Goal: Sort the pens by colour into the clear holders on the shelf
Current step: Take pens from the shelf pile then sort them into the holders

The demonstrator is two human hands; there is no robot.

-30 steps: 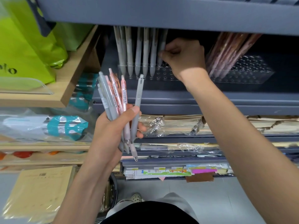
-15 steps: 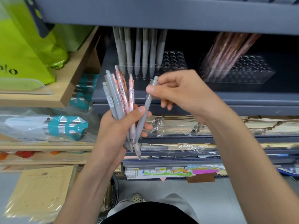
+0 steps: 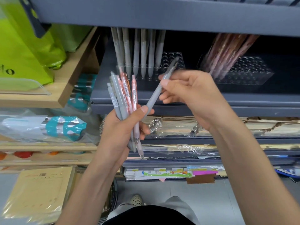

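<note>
Right hand (image 3: 191, 96) is pinching one matte grey plastic pen (image 3: 158, 90) between thumb and fingertips, other fingers curled in under it. The pen is tilted, clicker end pointing up and right in front of the holder, lower end right by the left thumb. Left hand (image 3: 120, 129) is wrapped round a fanned bunch of grey and pale pink pens (image 3: 124, 95), thumb pressed across the front, tips poking out below the palm, barcode stickers on the barrels. Behind both hands, on the dark grey metal shelf (image 3: 178, 104), there's a clear plastic holder full of round holes (image 3: 177, 56) with a row of grey pens (image 3: 142, 54) standing upright in its left part, tips down. Further right on the same shelf is a second clear holder (image 3: 253, 73) with a leaning bunch of reddish-brown pens (image 3: 227, 51) at its left end, kinda blurry. The shelf below has stacks of plastic-wrapped brown paper notebooks (image 3: 178, 125). Off to the left, a lime green bag (image 3: 24, 46) sits on a wooden shelf (image 3: 65, 88), with teal and white packets (image 3: 65, 127) underneath.
</note>
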